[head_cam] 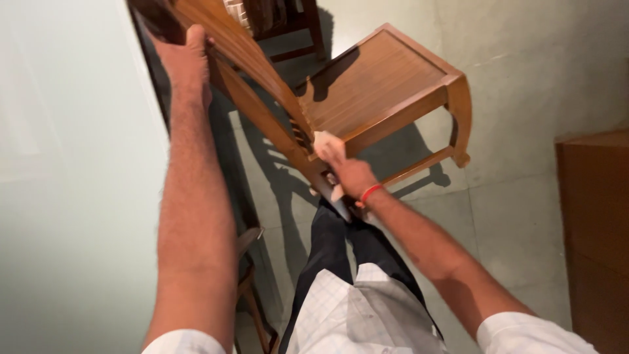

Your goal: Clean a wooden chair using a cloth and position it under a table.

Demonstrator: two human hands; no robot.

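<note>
A brown wooden chair (386,78) stands tilted on the pale tiled floor in front of me. My left hand (185,62) grips the top rail of its backrest at the upper left. My right hand (347,174), with a red band at the wrist, presses a small pale cloth (325,143) against the rear post of the chair, just below the seat's back edge. The chair's seat faces up and to the right, with one curved front leg showing.
A glass-topped table (72,183) fills the left side, with a dark edge. Another wooden chair (252,288) sits under it at the bottom. A brown wooden cabinet (596,223) stands at the right. More dark furniture (282,19) is at the top.
</note>
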